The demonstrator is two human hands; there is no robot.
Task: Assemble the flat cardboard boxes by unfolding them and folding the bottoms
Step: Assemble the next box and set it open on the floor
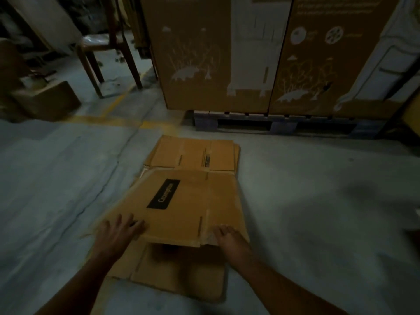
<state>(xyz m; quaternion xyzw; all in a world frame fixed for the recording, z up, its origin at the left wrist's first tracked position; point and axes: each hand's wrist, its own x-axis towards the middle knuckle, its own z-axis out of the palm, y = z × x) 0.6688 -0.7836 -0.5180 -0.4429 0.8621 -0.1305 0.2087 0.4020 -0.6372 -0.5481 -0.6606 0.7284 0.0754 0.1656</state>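
A stack of flat brown cardboard boxes [193,155] lies on the concrete floor in front of me. The top flat box [181,208], with a black label, is tilted up at its near edge above the ones beneath. My left hand [118,233] lies with spread fingers on its near left corner. My right hand [229,237] rests on its near right corner, fingers fairly straight. A lower flat box [177,276] shows under the raised edge, between my forearms.
Tall printed cartons [204,64] stand on a dark pallet [272,126] just behind the stack. A wooden chair [109,46] and a small closed carton [50,101] are at the far left. Bare concrete floor [318,201] spreads on both sides.
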